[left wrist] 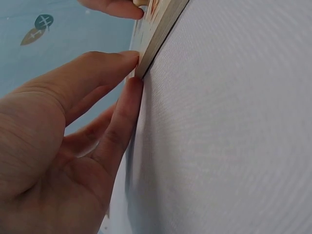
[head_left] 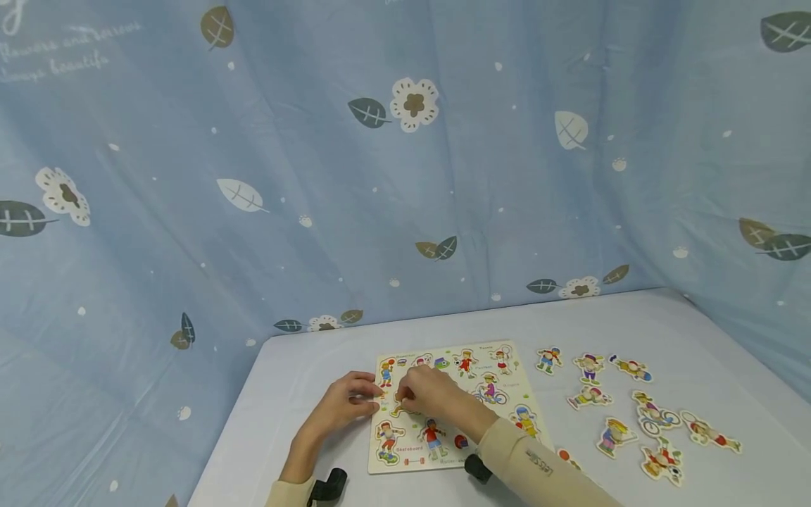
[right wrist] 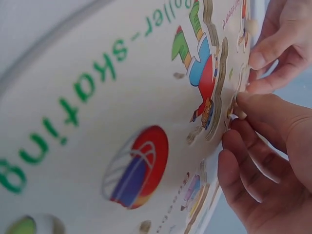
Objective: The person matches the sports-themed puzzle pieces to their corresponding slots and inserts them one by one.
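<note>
A wooden peg puzzle board (head_left: 437, 352) with printed sports figures lies flat on the white table. My left hand (head_left: 347, 403) is at its left edge; in the left wrist view the thumb and a finger (left wrist: 127, 100) touch the board's side, fairly straight. Over the left middle of the board, my right hand (head_left: 431, 393) pinches a puzzle piece (head_left: 396, 410) by its small wooden knob (right wrist: 239, 113). Most of that piece is hidden under the fingers, and I cannot tell whether it is fully seated. A skateboard figure (head_left: 388, 442) sits nearer me.
Several loose puzzle pieces lie right of the board, among them a cyclist piece (head_left: 655, 414), a tennis piece (head_left: 711, 432) and a football piece (head_left: 662, 462). Another piece (head_left: 568, 459) is partly hidden by the right sleeve. A blue patterned curtain (head_left: 405, 211) stands behind the table.
</note>
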The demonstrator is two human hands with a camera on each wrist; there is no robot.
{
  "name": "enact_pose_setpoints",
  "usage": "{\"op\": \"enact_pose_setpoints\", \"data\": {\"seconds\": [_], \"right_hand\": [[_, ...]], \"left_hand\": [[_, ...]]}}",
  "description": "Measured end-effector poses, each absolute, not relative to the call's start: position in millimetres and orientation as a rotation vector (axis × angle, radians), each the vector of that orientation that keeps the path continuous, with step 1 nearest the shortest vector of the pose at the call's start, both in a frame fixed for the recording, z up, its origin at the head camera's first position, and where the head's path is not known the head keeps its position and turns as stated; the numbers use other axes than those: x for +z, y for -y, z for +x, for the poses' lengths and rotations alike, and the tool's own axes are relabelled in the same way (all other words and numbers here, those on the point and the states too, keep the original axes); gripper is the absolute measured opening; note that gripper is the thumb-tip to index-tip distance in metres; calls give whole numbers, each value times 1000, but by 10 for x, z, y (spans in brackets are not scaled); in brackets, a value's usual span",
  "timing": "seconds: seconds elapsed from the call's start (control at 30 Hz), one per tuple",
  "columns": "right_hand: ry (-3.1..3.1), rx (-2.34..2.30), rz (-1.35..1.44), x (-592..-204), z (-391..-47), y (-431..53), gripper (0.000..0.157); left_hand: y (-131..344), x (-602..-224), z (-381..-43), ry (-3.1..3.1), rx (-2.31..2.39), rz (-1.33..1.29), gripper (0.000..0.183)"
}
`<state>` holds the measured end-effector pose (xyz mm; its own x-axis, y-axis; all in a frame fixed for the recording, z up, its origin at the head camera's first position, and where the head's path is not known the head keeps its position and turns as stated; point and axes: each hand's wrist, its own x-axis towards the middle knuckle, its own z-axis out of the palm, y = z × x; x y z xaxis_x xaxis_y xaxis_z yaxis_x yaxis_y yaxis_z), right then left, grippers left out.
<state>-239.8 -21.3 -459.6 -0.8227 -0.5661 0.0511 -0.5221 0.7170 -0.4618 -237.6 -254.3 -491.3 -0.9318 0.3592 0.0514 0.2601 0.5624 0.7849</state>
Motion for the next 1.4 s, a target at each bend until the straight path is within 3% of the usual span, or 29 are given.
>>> {"op": "enact_pose_setpoints", "data": {"seconds": [0.53, 1.4], "right_hand": [[-2844, -617, -910, -4572, -2228, 118, 35], [-2861, -828, -885, -4519, -2080, -756, 34]], "left_hand": [[2542, -4916, -2391, -2681, 1321, 521, 19], [2494, -4927, -2366, -2699, 1346, 476, 19]]}}
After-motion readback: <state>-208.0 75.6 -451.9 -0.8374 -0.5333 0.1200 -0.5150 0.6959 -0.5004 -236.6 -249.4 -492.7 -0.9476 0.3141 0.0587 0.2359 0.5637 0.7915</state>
